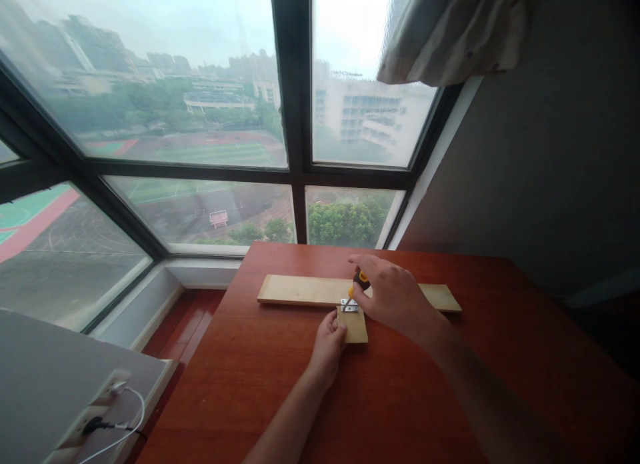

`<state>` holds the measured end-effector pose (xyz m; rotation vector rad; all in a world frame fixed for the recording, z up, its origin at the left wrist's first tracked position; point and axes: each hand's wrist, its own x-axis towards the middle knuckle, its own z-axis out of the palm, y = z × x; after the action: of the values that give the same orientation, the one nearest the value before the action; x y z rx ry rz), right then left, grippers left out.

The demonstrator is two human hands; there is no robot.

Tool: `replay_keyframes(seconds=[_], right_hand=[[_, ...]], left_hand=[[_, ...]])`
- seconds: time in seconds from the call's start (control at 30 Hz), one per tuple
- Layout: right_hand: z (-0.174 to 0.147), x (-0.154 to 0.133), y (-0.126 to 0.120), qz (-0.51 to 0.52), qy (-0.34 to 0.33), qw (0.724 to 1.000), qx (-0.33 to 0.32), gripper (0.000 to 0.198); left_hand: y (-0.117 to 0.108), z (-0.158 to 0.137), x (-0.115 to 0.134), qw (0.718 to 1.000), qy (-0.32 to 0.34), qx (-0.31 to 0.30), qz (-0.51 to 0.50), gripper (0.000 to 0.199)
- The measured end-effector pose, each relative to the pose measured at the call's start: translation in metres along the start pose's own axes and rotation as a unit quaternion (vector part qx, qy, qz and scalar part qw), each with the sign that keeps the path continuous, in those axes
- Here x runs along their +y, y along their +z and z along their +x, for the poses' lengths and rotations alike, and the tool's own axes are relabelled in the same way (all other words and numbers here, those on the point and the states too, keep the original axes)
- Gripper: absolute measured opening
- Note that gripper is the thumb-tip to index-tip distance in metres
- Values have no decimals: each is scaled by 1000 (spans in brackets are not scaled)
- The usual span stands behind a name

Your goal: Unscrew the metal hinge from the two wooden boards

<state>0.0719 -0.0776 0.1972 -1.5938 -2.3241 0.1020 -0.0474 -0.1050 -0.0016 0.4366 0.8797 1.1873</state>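
Observation:
A long pale wooden board (300, 289) lies across the table. Against its near edge sits a small square wooden piece (356, 331), joined to the board by a silver metal hinge (350, 305). My left hand (330, 337) grips the small piece at its left edge, fingers closed around it. In my right hand (395, 294) is a screwdriver (361, 279) with a black and yellow handle, held at a tilt. Its shaft points down to the hinge's left part. Whether a screw sits under the tip is too small to tell.
The reddish-brown table (240, 377) stands by large windows with dark frames (295, 177). A curtain (460, 31) hangs at the upper right beside a grey wall (525, 164). Low on the left, a black plug (95, 424) and a white cable (143, 411) are at wall sockets.

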Motion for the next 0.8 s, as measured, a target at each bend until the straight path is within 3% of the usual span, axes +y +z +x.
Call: replay_keyframes(seconds=[0.8], right_hand=[[-1,-3,-2,-17,23,999,-18,39]], left_hand=[[2,-2,1,1000,0,14,-5,58]])
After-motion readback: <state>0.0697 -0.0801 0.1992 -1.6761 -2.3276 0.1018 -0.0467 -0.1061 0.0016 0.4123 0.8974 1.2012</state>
